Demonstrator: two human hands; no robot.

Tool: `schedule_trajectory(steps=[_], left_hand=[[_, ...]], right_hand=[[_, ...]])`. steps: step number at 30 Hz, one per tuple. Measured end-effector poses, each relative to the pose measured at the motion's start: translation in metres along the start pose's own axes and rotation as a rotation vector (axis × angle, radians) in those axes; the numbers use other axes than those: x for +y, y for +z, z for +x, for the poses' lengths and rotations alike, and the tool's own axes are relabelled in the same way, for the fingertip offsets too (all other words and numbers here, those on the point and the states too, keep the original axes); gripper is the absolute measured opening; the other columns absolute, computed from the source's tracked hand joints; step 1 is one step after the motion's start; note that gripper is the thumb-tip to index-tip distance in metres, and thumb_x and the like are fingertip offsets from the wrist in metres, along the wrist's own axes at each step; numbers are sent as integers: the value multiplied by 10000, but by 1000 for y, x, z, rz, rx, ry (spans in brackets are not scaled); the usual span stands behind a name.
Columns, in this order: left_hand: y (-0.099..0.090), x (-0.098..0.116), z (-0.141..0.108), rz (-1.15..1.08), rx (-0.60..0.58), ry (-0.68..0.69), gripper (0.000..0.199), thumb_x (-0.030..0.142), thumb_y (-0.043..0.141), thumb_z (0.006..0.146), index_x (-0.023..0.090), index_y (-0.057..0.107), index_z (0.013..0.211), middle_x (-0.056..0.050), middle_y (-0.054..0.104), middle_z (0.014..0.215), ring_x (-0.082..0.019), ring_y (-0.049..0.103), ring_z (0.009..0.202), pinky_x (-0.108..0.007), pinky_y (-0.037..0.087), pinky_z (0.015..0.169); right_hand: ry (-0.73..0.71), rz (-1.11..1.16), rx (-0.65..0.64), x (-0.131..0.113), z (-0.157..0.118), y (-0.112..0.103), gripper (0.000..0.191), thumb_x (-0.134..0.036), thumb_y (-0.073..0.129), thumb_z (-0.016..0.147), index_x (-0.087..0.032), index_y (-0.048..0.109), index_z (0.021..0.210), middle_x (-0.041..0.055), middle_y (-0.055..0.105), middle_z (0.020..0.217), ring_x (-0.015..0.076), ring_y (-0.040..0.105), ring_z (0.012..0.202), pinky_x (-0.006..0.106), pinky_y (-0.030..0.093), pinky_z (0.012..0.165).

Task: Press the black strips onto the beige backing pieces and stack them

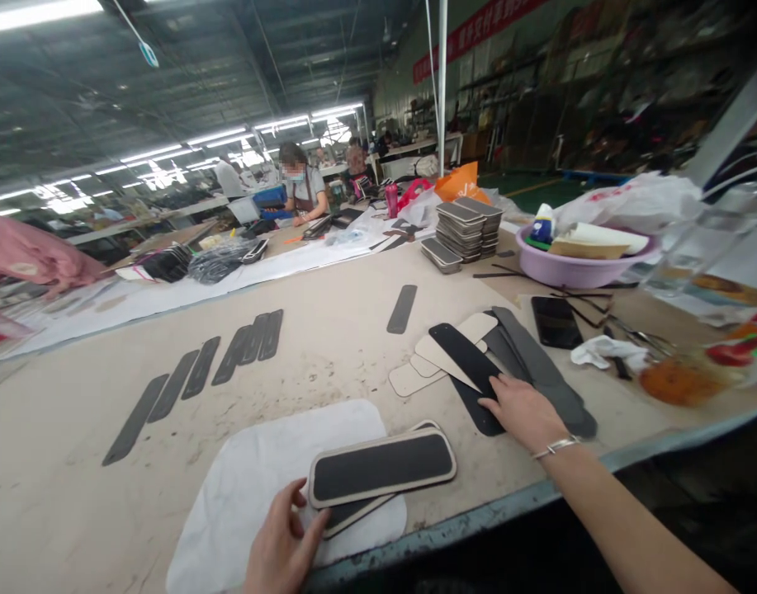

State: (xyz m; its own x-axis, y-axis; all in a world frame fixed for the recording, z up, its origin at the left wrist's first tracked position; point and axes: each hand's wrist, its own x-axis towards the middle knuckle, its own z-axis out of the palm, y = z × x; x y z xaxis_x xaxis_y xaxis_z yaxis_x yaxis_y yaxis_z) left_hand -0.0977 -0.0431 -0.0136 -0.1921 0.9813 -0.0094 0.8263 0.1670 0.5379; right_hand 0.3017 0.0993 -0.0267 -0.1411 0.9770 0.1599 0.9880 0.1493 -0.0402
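Note:
My right hand (527, 410) grips the near end of a black rounded strip (461, 351) between thumb and fingers. Under and around that strip is a fanned pile of cream pieces (409, 381) and dark grey pieces (532, 363). At the left end of two stacked, cream-edged black panels, my left hand (285, 536) has its thumb and fingers apart, touching or nearly touching them. The upper panel (384, 468) lies askew over the lower panel (359, 516). Both rest on a white cloth (229, 503) near the table's front edge.
Several dark strips (192, 371) lie in a row at left, another strip (402, 309) further back. Stacked panels (468, 227), a purple basin (582, 268), a phone (556, 322) and a crumpled tissue (608, 352) occupy the right. Across the table a person (304, 190) works.

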Motion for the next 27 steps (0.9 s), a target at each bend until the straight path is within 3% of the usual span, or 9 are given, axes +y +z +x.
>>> schedule_trajectory(steps=[3, 6, 10, 12, 14, 17, 20, 23, 27], left_hand=[[0, -3, 0, 103, 109, 171, 492, 520, 602, 679, 200, 518, 1043, -84, 564, 1036, -217, 603, 791, -362, 500, 730], [-6, -3, 5, 190, 200, 269, 414, 517, 652, 638, 195, 557, 880, -120, 538, 1082, -291, 543, 1002, -434, 464, 839], [-17, 13, 13, 264, 219, 320, 379, 517, 637, 667, 185, 558, 831, -151, 523, 1153, -334, 477, 1101, -495, 403, 892], [-19, 27, 16, 269, 150, 404, 561, 538, 648, 649, 174, 537, 1061, -174, 432, 1305, -362, 351, 1236, -533, 315, 971], [-16, 40, 20, 270, -5, 497, 876, 573, 673, 598, 183, 358, 1316, -171, 288, 1427, -375, 174, 1328, -572, 185, 1031], [-6, 53, 27, 270, -248, 531, 1086, 594, 695, 547, 219, 163, 1416, -144, 205, 1470, -377, 102, 1346, -580, 77, 1051], [1, 55, 30, 238, -352, 501, 968, 542, 676, 612, 224, 219, 1404, -138, 338, 1413, -347, 265, 1300, -525, 131, 1063], [4, 51, 29, 189, -320, 475, 844, 487, 689, 628, 213, 345, 1348, -136, 462, 1307, -322, 406, 1193, -470, 271, 1022], [9, 35, 22, 118, -246, 466, 699, 395, 698, 643, 241, 437, 1273, -101, 474, 1298, -325, 382, 1216, -484, 289, 1029]], right_hand=[[-27, 39, -65, 5, 2, -3, 317, -329, 496, 819, -116, 611, 1024, 175, 633, 1027, 258, 597, 948, 360, 462, 816], [-68, 57, -119, 11, 5, -10, 273, -194, 404, 839, -137, 634, 976, 149, 660, 949, 232, 626, 870, 349, 470, 777], [-18, 22, 70, 10, 4, -27, 363, -54, 329, 800, -129, 612, 1014, 142, 649, 948, 212, 629, 803, 332, 473, 724], [25, 50, 256, 3, 3, -41, 323, -127, 354, 832, -131, 595, 1047, 139, 637, 985, 226, 617, 838, 338, 473, 729], [29, 155, 390, -10, 1, -59, 311, -226, 367, 861, -140, 587, 1064, 130, 631, 1015, 237, 601, 888, 349, 473, 759], [-5, 401, 437, -34, -7, -86, 319, -329, 385, 870, -169, 598, 1045, 91, 639, 1012, 213, 597, 901, 337, 470, 809], [-32, 666, 310, -58, -20, -109, 306, -397, 428, 857, -232, 610, 1039, 37, 647, 1002, 183, 599, 893, 302, 471, 820], [-72, 910, 111, -80, -31, -126, 315, -436, 438, 850, -272, 616, 1052, 15, 646, 1026, 181, 582, 949, 278, 470, 829], [-135, 1090, -255, -100, -29, -126, 402, -469, 413, 856, -233, 602, 1120, 38, 645, 1048, 187, 581, 949, 282, 471, 834]])
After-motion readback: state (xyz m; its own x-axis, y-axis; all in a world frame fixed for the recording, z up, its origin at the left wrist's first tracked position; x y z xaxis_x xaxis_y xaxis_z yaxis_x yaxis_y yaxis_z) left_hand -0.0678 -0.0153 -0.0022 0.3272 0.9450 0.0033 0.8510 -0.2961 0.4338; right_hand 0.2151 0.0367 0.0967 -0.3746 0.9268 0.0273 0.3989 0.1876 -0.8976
